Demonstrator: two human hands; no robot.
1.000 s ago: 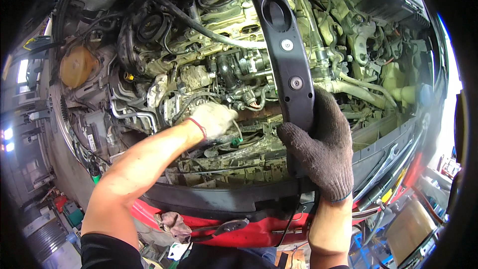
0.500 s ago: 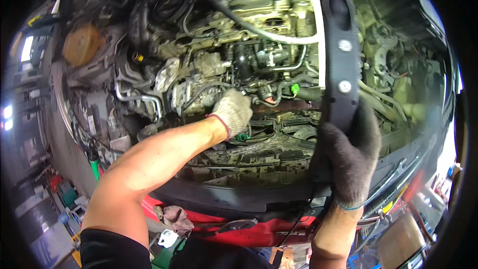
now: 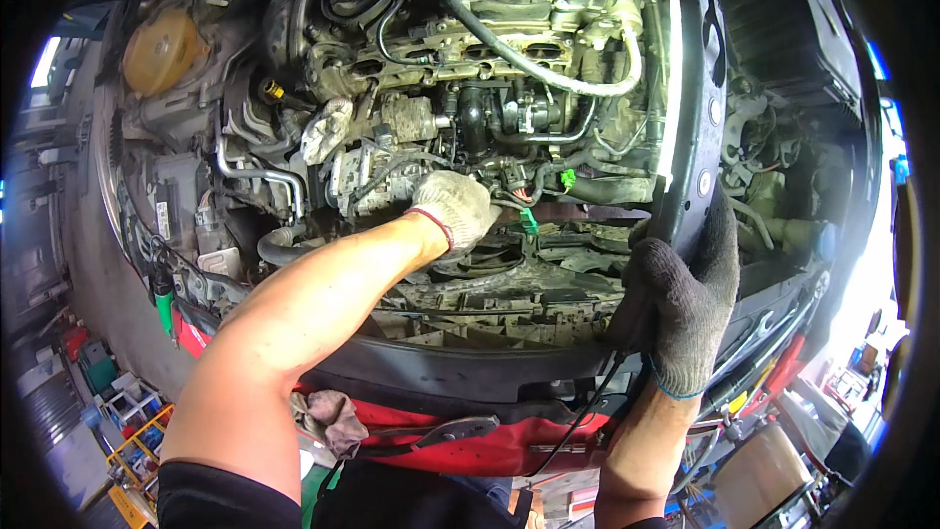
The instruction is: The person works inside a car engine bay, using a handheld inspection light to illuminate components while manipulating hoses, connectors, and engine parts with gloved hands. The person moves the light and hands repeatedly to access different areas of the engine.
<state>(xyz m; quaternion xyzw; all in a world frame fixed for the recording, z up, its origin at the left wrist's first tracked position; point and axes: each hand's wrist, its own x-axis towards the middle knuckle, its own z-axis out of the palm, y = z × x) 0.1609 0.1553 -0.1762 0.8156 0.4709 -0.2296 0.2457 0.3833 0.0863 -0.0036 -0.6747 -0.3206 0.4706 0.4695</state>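
Note:
My left hand (image 3: 455, 206), in a whitish knit glove with a red cuff, reaches into the engine bay at the front of the engine (image 3: 490, 59). Its fingers are curled in among hoses and wiring; whatever they grip is hidden. Just right of it are a dark wiring connector (image 3: 511, 174) and a green piece (image 3: 529, 221), with a bright green clip (image 3: 568, 179) farther right. My right hand (image 3: 697, 299), in a dark grey glove, is wrapped round the lower end of a long black work light (image 3: 697, 137). Its lit white strip faces the engine, and a thin cord trails below.
A black hose (image 3: 480, 24) arches over the engine. An orange-brown reservoir (image 3: 164, 51) sits at the far left. Along the near side run the black front crossmember (image 3: 460, 364) and red bodywork (image 3: 470, 451), with a crumpled rag (image 3: 333, 419) on it.
The work light has shifted right and lights more of the engine. A green piece seen below my left hand now shows to its right. My left hand stays at nearly the same spot.

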